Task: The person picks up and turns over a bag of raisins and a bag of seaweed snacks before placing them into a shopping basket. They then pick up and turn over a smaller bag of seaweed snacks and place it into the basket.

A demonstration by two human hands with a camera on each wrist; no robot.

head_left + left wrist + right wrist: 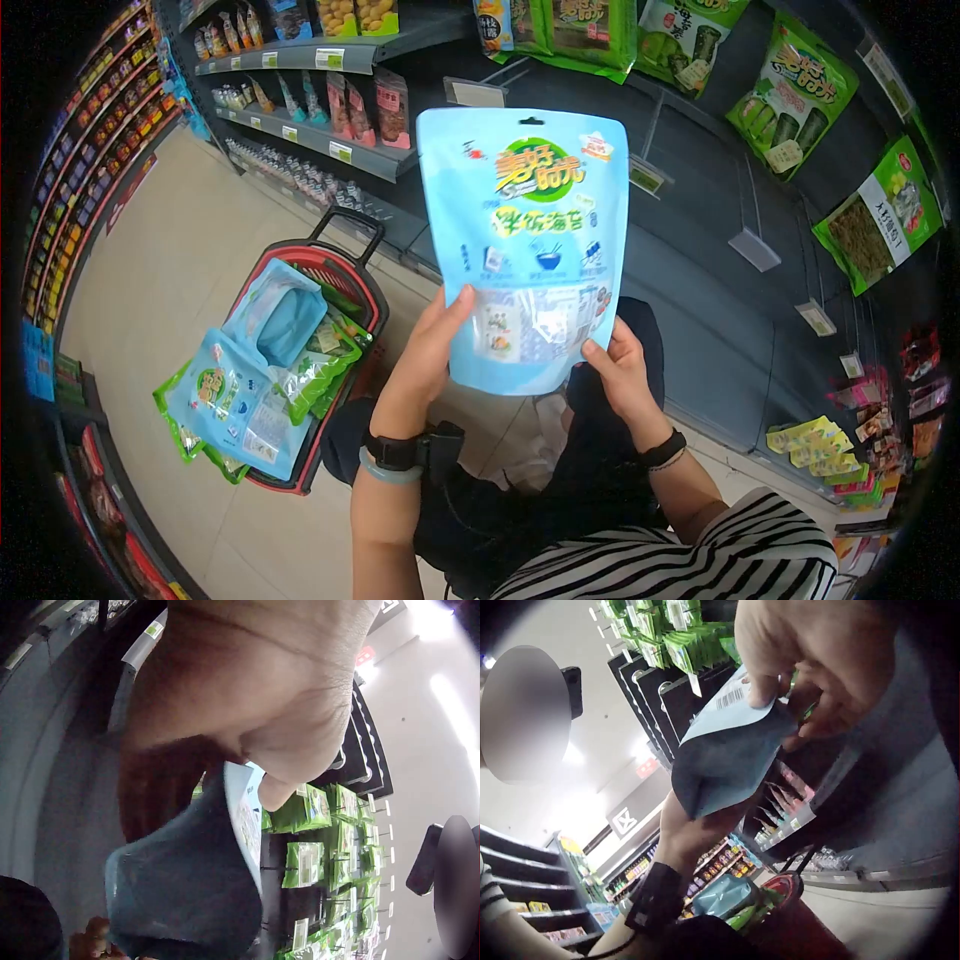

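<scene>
While both hands meet in the middle of the head view, a light-blue pouch (525, 230) stands upright between them, its printed face toward the camera. The left hand (425, 355) grips its lower left edge, thumb on the front and fingers behind. The right hand (620, 372) pinches the lower right corner the same way. At the lower left, a red basket (340, 268) on the floor holds blue and green packets (240, 390). Green bags (795, 95) hang on pegs at the upper right.

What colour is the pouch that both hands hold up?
The pouch is light blue, with a green and yellow logo near its top; the head view shows it best.
</scene>
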